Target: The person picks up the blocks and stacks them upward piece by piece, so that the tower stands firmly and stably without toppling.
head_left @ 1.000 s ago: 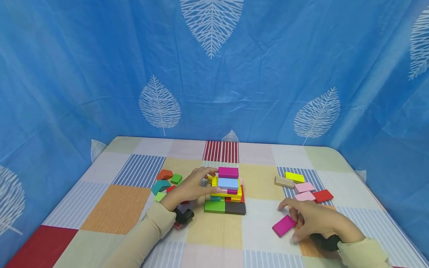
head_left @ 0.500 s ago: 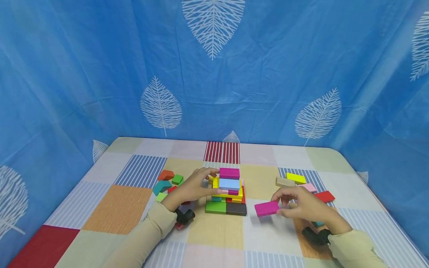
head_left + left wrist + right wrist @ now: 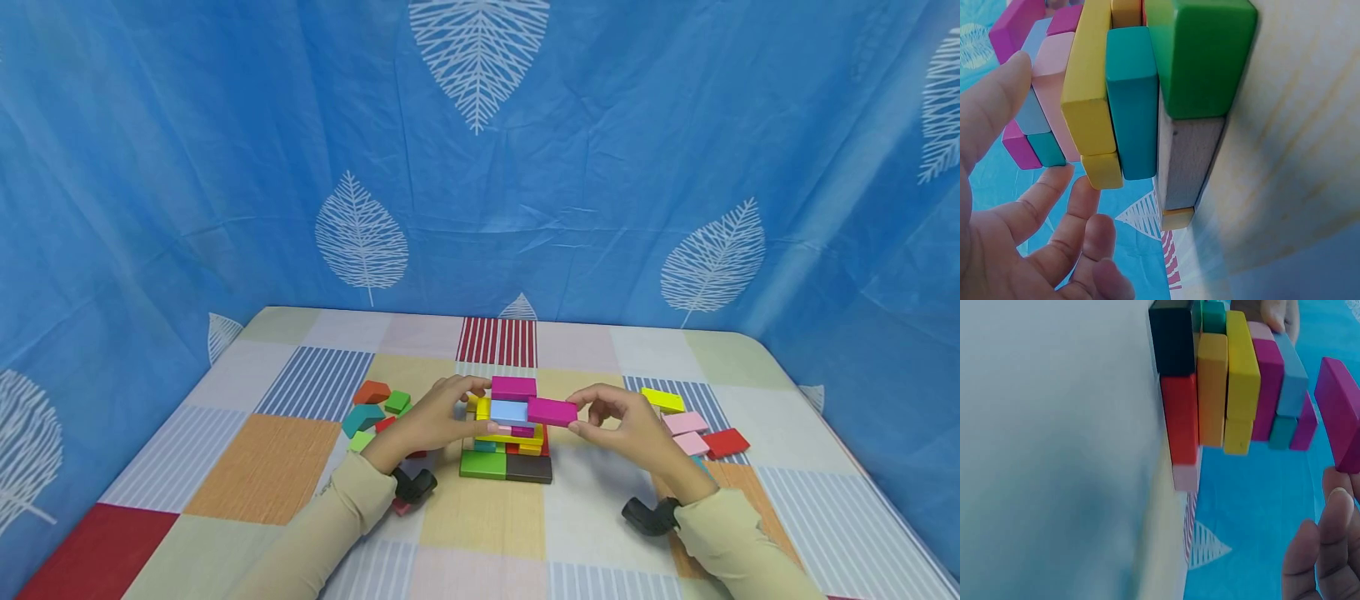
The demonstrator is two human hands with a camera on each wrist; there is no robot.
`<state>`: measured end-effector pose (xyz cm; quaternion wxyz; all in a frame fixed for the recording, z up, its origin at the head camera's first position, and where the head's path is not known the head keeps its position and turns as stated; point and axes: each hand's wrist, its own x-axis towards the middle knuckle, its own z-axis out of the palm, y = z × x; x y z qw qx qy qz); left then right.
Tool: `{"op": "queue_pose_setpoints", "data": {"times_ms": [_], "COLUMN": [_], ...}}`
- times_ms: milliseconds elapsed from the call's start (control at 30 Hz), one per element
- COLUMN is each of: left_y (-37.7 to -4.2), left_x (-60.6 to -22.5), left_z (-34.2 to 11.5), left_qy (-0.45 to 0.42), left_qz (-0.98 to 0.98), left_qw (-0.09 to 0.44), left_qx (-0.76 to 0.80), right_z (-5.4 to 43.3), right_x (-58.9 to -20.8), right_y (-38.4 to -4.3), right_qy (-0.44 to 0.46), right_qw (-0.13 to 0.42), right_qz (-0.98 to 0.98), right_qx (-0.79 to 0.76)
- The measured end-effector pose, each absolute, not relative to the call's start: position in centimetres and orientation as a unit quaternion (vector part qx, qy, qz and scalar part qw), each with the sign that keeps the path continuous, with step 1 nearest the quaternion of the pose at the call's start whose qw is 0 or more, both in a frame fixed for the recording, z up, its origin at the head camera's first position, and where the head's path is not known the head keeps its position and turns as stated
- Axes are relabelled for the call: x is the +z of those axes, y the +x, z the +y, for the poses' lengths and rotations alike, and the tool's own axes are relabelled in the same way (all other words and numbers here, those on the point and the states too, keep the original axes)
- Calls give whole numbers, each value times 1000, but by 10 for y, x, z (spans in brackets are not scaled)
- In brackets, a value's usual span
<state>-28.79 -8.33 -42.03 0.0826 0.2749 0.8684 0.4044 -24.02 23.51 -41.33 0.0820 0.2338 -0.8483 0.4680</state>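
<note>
Blue cloth (image 3: 577, 167) with white leaf prints hangs behind and around your desk (image 3: 480, 529), which wears a patchwork cover of plain and striped squares. Near the middle stands your layered stack (image 3: 517, 437) of coloured blocks, a green block (image 3: 482, 465) and a dark block (image 3: 528, 468) side by side at its front base. At the back of its top lies one magenta piece (image 3: 513, 387); a light blue block (image 3: 508, 411) sits in front, slightly lower.

Your left hand (image 3: 435, 417) spans the stack's upper left side, thumb at the front and bent fingers at the back. Your right hand (image 3: 618, 423) pinches a second magenta block (image 3: 552, 412) by its right end, holding it in the air by the stack's upper front; the right wrist view shows a gap between them.

Loose blocks lie on both sides: orange (image 3: 371, 392) and teal (image 3: 363, 418) ones to your left, yellow (image 3: 663, 401), pink (image 3: 686, 423) and red (image 3: 726, 443) ones to your right.
</note>
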Motion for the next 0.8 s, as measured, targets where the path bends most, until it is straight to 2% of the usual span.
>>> {"op": "queue_pose_setpoints", "data": {"times_ms": [367, 800], "left_y": [-289, -289], "left_x": [-420, -421], "left_z": [-84, -84], "left_qy": [285, 282], "left_qz": [867, 867], "left_qw": [83, 78], "left_qx": [401, 405], "right_z": [205, 196], "right_x": [-418, -418], "right_y": [-248, -251], "right_qy": [230, 224], "right_qw": [89, 99], "right_qz": [-847, -855], "right_qx": [471, 457]}}
